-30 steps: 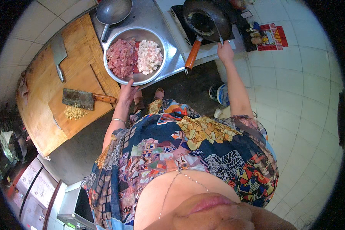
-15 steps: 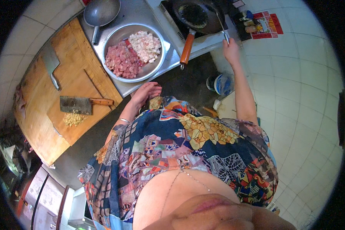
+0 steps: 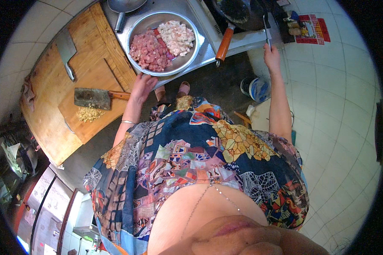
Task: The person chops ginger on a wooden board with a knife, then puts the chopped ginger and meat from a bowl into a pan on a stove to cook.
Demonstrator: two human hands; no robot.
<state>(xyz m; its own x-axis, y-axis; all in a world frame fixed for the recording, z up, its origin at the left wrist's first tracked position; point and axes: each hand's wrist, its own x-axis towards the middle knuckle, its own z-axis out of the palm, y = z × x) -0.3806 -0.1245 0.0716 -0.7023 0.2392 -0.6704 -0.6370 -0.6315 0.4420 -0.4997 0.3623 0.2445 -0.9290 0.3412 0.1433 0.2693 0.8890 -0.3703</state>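
My right hand (image 3: 271, 57) is closed around the silver handle of a long-handled cooking utensil (image 3: 268, 36). The utensil reaches up to the right side of a dark wok (image 3: 238, 12) with a wooden handle; its far end cannot be made out. My left hand (image 3: 144, 86) holds nothing, its fingers loosely stretched at the near edge of a steel bowl (image 3: 191, 63). Inside that bowl lie diced pink meat (image 3: 147, 53) and a heap of whitish diced fat (image 3: 176, 37). Left of my hand, a wooden-handled cleaver (image 3: 93, 97) lies beside chopped yellowish bits (image 3: 89, 114).
A wooden cutting board (image 3: 51, 114) fills the left side, with a second cleaver (image 3: 67, 53) farther back. Behind the bowl sits a metal pan (image 3: 125, 5). A white bucket (image 3: 255, 89) stands on the floor below the stove, near a tiled wall (image 3: 332, 97).
The whole view has shifted, so the counter sits farther right and higher. My left hand has moved left and up toward the bowl's near edge. My right hand still grips the utensil.
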